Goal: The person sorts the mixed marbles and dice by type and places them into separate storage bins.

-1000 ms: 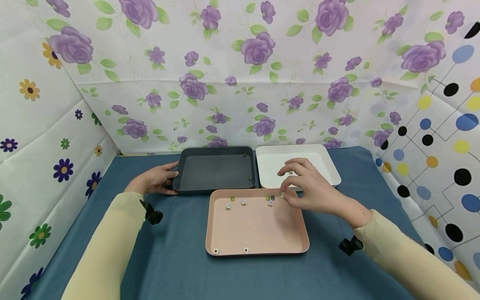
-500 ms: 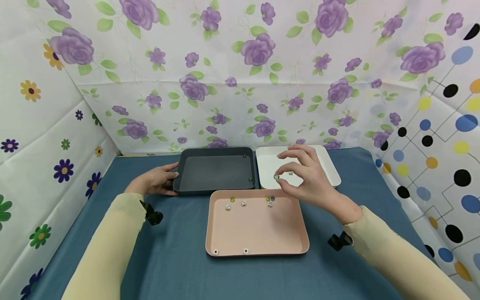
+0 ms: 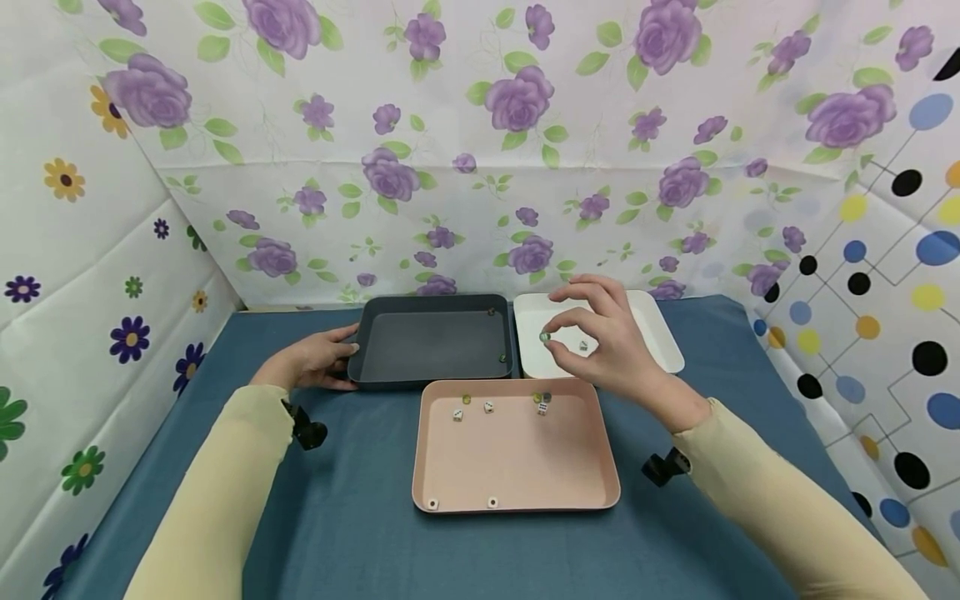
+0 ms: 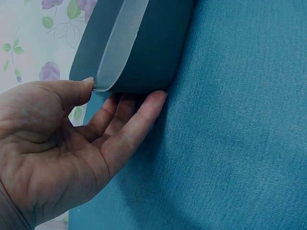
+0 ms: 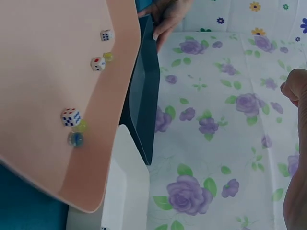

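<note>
My right hand [image 3: 611, 342] pinches a small greenish glass marble [image 3: 545, 337] between thumb and forefinger, above the left part of the white tray [image 3: 663, 337]. The other fingers are raised and bent. In the right wrist view only part of that hand [image 5: 298, 110] shows, and the marble is not visible. My left hand [image 3: 315, 360] holds the left end of the dark grey tray [image 3: 427, 346]; in the left wrist view its thumb is at the rim and its fingers touch the outer wall. A white die [image 3: 583, 346] lies in the white tray.
A pink tray [image 3: 517, 467] stands in front with several dice and marbles, including a blue marble [image 5: 76, 139] beside a die [image 5: 71, 117]. Two small marble-like things, one brownish [image 3: 491, 312] and one green [image 3: 502, 358], lie in the dark tray. Flowered cloth hangs behind.
My right hand has lifted the marble from the pink tray's far right corner and carried it up and left over the white tray. My left hand stays at the dark tray.
</note>
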Tool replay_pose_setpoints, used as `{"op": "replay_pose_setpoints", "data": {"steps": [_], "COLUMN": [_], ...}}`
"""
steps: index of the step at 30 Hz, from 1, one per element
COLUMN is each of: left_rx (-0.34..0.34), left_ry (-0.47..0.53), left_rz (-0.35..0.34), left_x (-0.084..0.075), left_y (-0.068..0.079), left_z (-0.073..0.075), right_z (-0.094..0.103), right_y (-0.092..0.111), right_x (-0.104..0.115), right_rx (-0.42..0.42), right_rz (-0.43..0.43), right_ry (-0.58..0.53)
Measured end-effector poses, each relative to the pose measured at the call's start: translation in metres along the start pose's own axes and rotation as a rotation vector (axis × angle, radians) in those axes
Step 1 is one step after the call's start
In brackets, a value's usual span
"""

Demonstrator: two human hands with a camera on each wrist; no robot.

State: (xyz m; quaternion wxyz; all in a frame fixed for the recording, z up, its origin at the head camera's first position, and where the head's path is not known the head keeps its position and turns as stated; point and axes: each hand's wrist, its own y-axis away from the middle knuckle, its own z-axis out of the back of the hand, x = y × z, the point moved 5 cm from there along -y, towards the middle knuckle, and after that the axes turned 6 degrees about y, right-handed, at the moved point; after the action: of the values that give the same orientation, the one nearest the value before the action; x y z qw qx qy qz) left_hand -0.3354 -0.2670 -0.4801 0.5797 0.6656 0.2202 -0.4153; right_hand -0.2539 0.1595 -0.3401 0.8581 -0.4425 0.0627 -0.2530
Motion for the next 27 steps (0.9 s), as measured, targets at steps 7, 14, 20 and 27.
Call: {"op": "replay_pose_setpoints", "data": {"steps": [7,14,20,27], "left_rx": [0.008,0.014,0.001,-0.003], "left_ry": [-0.007,-0.009,-0.019,-0.019], "left_rz": [-0.002,-0.001,-0.004,-0.001], "left_x": [0.001,0.001,-0.001,0.000], "left_y": [0.000,-0.001,0.000,-0.001], "left_z": [0.000,0.000,-0.001,0.000], "right_z": [-0.012,-0.026,-0.039,-0.059], "right_y": [-0.014,-0.025,-0.031,-0.033], "right_x": [-0.013,-0.026,-0.036,-0.050], "right_rx": [-0.001,0.028,0.058,0.119], "right_rz": [-0.025,-0.060,-0.081,-0.126], "right_ry": [0.008,0.034,0.069,0.137]}}
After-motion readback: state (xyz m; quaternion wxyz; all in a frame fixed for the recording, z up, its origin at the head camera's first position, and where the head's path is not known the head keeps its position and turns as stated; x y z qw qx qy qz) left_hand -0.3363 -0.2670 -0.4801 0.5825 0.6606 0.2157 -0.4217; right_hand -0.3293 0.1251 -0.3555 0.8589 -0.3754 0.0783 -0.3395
